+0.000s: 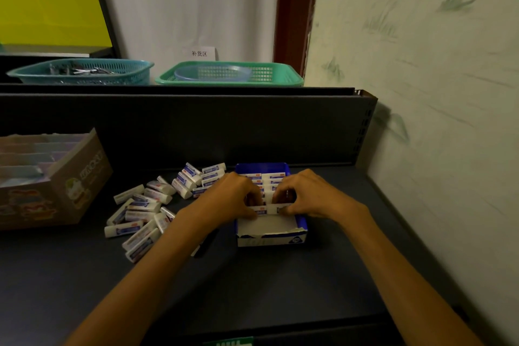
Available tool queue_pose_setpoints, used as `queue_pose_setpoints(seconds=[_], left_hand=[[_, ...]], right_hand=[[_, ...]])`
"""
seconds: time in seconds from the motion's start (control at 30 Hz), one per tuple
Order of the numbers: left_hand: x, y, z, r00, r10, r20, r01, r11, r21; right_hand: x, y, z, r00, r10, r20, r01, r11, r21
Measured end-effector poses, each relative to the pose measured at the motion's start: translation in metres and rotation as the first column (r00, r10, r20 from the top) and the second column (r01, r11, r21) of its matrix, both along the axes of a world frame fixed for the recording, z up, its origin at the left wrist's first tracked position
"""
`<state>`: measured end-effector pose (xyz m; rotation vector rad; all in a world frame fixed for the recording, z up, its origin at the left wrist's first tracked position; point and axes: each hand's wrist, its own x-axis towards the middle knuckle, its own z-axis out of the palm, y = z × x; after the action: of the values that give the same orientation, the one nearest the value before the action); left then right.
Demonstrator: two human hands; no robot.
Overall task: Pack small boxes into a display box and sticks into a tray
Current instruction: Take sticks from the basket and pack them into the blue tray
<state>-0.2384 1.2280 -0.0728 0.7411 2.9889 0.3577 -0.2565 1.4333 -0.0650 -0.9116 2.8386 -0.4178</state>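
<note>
Already the head view is showing the job partway through: a blue and white display box (271, 229) is sitting on the dark shelf surface (252, 284), and two rows of small boxes (276, 177) are standing in its far part, while the near part is lying bare, its white floor showing. Both hands are working inside the box at the front of those rows. The left hand (230, 196) is curling its fingers down on the nearest box of the left row, and the right hand (306, 195) is pinching narrowly at the nearest box of the right row; each looks to be pressing or seating a box, though whether either is truly gripping one I cannot tell, since the fingers are covering the contact. Just left of the display box a loose pile of boxes (146, 205) is lying scattered, many still waiting, so by my judgement well under the whole lot is packed. Further left a brown carton with dividers (70, 177) is standing apart. No sticks are showing clearly, so that half of the task is looking untouched. Two green baskets (230, 74) are resting on the ledge behind.
</note>
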Motion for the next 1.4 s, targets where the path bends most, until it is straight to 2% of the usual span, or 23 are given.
queue_pose_setpoints(seconds=[0.23,0.5,0.9,0.97,1.1,1.23,1.4], left_hand=[[0.002,-0.001,0.003,1.000,-0.015,0.008,0.015,1.000,0.025],[0.002,-0.001,0.006,1.000,-0.016,-0.004,0.016,1.000,0.009],[0.007,0.002,0.007,0.999,-0.001,-0.044,0.001,1.000,-0.007],[0.011,-0.002,0.012,0.995,0.030,-0.093,-0.029,1.000,0.011],[0.018,-0.022,0.022,0.972,0.126,-0.200,-0.120,0.992,0.040],[0.027,-0.050,0.028,0.946,0.272,-0.178,-0.280,0.960,-0.020],[0.046,-0.094,0.028,0.910,0.374,-0.179,-0.384,0.923,-0.026]], right_hand=[[0.002,-0.001,0.002,0.997,0.033,-0.065,-0.035,0.999,-0.027],[-0.004,-0.004,0.001,1.000,0.013,-0.007,-0.013,0.999,-0.038],[-0.006,-0.008,0.000,0.999,0.009,-0.048,-0.006,0.997,0.074],[-0.005,-0.010,0.002,0.998,0.014,-0.065,-0.009,0.997,0.073],[-0.001,-0.025,0.008,0.993,0.006,-0.120,-0.009,1.000,-0.025],[0.001,-0.051,0.012,0.984,0.042,-0.173,-0.054,0.996,-0.067],[0.003,-0.087,0.011,0.980,0.081,-0.182,-0.089,0.995,-0.036]])
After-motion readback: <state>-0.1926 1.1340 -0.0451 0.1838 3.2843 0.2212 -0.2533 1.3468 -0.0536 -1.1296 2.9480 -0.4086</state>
